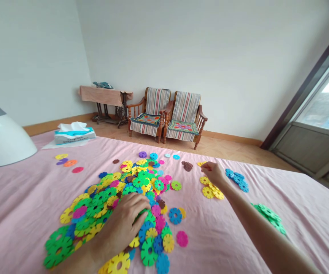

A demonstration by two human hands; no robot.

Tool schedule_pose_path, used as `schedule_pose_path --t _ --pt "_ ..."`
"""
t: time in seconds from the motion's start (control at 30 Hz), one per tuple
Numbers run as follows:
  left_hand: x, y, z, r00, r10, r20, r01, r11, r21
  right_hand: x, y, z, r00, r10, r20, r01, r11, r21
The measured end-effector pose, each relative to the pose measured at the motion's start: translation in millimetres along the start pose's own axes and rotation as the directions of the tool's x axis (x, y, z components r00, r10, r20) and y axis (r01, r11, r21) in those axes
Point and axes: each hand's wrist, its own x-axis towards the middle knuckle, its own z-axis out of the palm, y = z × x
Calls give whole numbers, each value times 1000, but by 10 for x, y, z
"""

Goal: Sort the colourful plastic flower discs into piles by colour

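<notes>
A mixed heap of plastic snowflake discs (96,207) in green, yellow, blue, pink and brown spreads over the cloth. My left hand (126,219) rests on the heap with fingers curled and thumb close to them; whatever lies under the fingertips is hidden. Farther right, my right hand (214,172) is closed in a pinch on a yellow snowflake disc (201,163), only partly visible. Just below that hand lies a small group of yellow discs (208,191). Brown discs (187,166) lie to its left, blue discs (237,179) to its right. Green discs (269,217) sit beyond my right forearm.
Pink cloth (210,236) covers the table. A white rounded object (4,137) and a tissue pack (74,135) stand at the left. Several loose discs, one of them orange (70,163), lie near them. Two wooden armchairs (184,114) and a cloth-covered sewing table (101,95) are beyond.
</notes>
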Motion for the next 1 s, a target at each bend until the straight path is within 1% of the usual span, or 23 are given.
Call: schedule_pose_path --t 0.03,0.07,0.1,0.13,0.17,0.2,0.23,0.33,0.43,0.5,0.6,0.63,0.67,0.73,0.77,0.8,0.83,0.9,1.0 --pt "1 2 0 1000 -3 -1 3 1000 3 -110 -43 15 996 -26 81 25 1000 6" --pt "2 4 -1 1000 -6 1 6 1000 5 -232 -88 29 979 -70 191 67 998 21" --pt "2 6 -1 1000 -7 3 7 1000 8 -362 -134 43 945 -125 303 118 992 41" --pt "2 8 -2 1000 -8 5 8 1000 9 -493 -179 55 893 -188 410 176 982 67" --pt "2 8 -3 1000 -8 7 8 1000 10 -616 -220 63 844 -240 480 226 970 87" --pt "1 7 -3 1000 -8 9 8 1000 11 -725 -256 67 811 -270 519 259 961 95" --pt "2 5 -4 1000 -7 6 7 1000 13 -813 -285 66 795 -283 536 276 956 95" --pt "1 -9 -1 1000 -3 -4 3 1000 14 -949 -330 42 805 -260 533 250 964 93" --pt "-3 -26 9 1000 6 -8 -6 1000 12 -961 -333 11 818 -230 527 212 973 95" --pt "-4 -32 15 1000 12 -11 -12 1000 11 -952 -324 -1 826 -196 528 164 981 108" --pt "0 -26 13 1000 8 -10 -8 1000 8 -901 -284 -16 814 -165 556 74 980 182" --pt "2 -21 9 1000 6 -8 -6 1000 6 -856 -255 -24 819 -165 549 64 978 199" --pt "4 -16 5 1000 6 -7 -6 1000 5 -790 -216 -36 835 -165 524 65 977 204" --pt "7 -6 -1 1000 8 -11 -8 1000 0 -586 -98 -70 905 -119 408 55 985 167" --pt "8 -3 -3 1000 9 -14 -9 1000 -2 -452 -18 -91 939 -77 335 32 990 138" --pt "9 0 -4 1000 10 -17 -10 1000 -4 -302 73 -115 970 -6 242 -19 995 102" --pt "10 1 -4 1000 10 -18 -10 1000 -5 -144 173 -139 983 38 179 -53 995 81" --pt "12 1 -3 1000 12 -20 -12 1000 -5 169 383 -183 992 103 72 -106 993 42" --pt "11 -7 1 1000 12 -26 -12 1000 2 545 656 -214 979 190 -79 -192 981 -22"
